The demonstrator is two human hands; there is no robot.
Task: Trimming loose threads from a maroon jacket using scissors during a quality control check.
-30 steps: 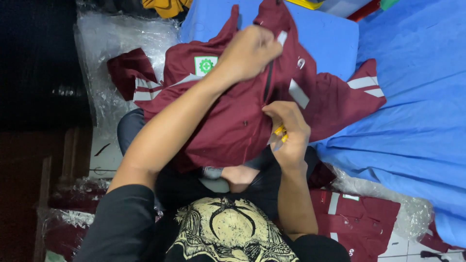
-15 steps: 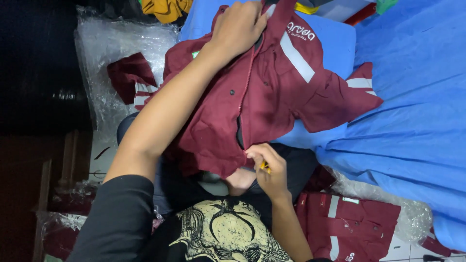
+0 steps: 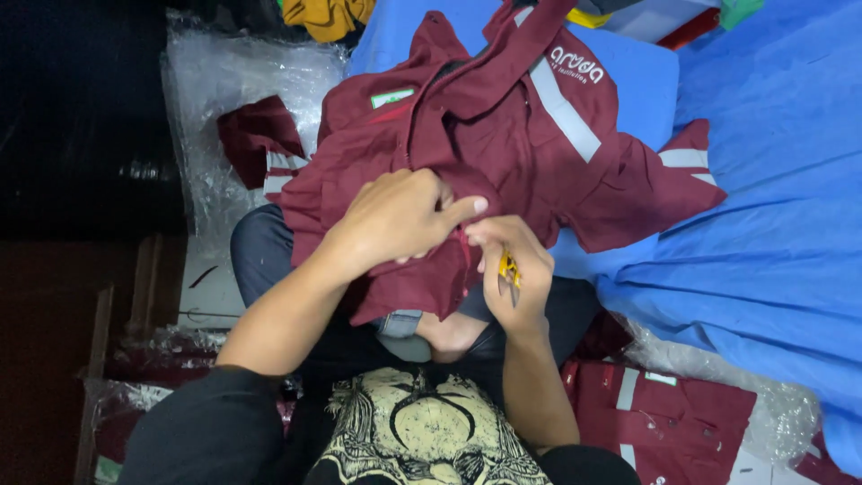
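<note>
Both hands now meet at the lower front edge of the maroon work shirt (image 3: 503, 153) spread over the person's lap.

Half a second ago the left hand (image 3: 400, 220) gripped the collar high up; it has come down and pinches the fabric, while the right hand (image 3: 514, 265) is clenched on small yellow snips (image 3: 508, 269) and touches the same edge. A green-and-white rectangular label (image 3: 392, 97) sits on the chest, white lettering near a grey reflective stripe (image 3: 564, 106). Clear plastic bags (image 3: 242, 76) lie left; another folded maroon shirt (image 3: 673, 418) lies lower right by blue cloth (image 3: 772, 224).
</note>
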